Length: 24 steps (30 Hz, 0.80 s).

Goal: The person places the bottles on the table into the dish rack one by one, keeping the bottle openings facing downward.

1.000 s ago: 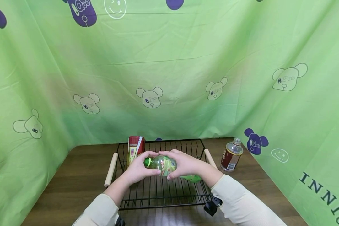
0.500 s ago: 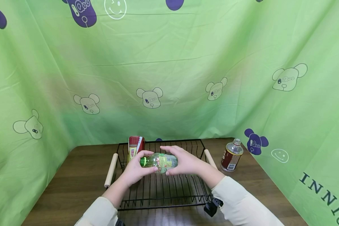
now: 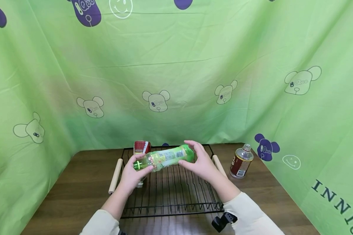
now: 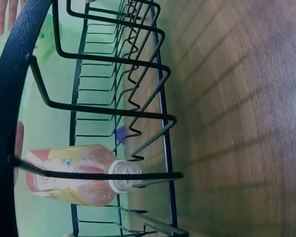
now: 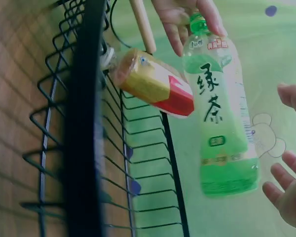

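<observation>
A bottle of green tea [image 3: 164,158] with a green cap lies tilted in the air over the black wire rack [image 3: 170,206]. Its neck is gripped between the thumb and fingers of my left hand [image 3: 133,174]. Around the bottle's base, my right hand [image 3: 203,165] spreads its thumb and fingers; the right wrist view shows a gap between that hand [image 5: 292,182] and the green tea bottle [image 5: 219,118]. Behind my left hand, a bottle with a red and yellow label [image 3: 142,147] stands neck down in the rack, partly hidden; the left wrist view shows its neck among the wires.
Wooden handles [image 3: 115,176] flank the rack on both sides. To its right, a clear bottle with a dark red label [image 3: 240,161] stands upright on the wooden table [image 3: 67,189]. A green patterned cloth [image 3: 191,75] hangs behind and at both sides.
Both hands have raised the green tea bottle away from the rack. Its base has swung up and to the right, its cap toward the left, and my hands have moved farther apart.
</observation>
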Each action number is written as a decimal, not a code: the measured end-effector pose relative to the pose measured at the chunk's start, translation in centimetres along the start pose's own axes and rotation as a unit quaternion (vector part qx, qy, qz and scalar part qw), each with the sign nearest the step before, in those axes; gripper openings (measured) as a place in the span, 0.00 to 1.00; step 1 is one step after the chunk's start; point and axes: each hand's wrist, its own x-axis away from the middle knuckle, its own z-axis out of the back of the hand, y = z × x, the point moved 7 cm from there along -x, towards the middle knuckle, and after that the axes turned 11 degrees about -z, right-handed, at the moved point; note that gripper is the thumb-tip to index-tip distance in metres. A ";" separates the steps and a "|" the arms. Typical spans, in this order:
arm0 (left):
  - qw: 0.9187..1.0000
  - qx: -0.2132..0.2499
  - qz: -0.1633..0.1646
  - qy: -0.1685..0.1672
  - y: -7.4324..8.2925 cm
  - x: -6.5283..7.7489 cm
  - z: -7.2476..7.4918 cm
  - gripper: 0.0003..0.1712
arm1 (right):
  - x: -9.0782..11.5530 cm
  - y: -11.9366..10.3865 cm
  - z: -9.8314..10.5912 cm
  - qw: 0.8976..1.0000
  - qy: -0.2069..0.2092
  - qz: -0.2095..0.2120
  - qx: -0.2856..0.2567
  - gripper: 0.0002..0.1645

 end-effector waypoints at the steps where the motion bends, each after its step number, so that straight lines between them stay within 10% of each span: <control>1: 1.000 0.005 0.001 0.012 0.0 0.0 0.2 0.34 | 0.1 0.2 0.0 1.000 0.011 -0.004 -0.016 0.42; 11: 0.991 0.092 0.010 0.097 0.6 0.9 0.0 0.33 | 1.1 1.5 -2.4 0.985 0.032 -0.076 -0.151 0.37; 24: 0.982 0.162 0.003 0.096 0.7 1.9 -2.2 0.33 | 0.8 1.2 -4.4 0.937 0.056 -0.134 -0.319 0.50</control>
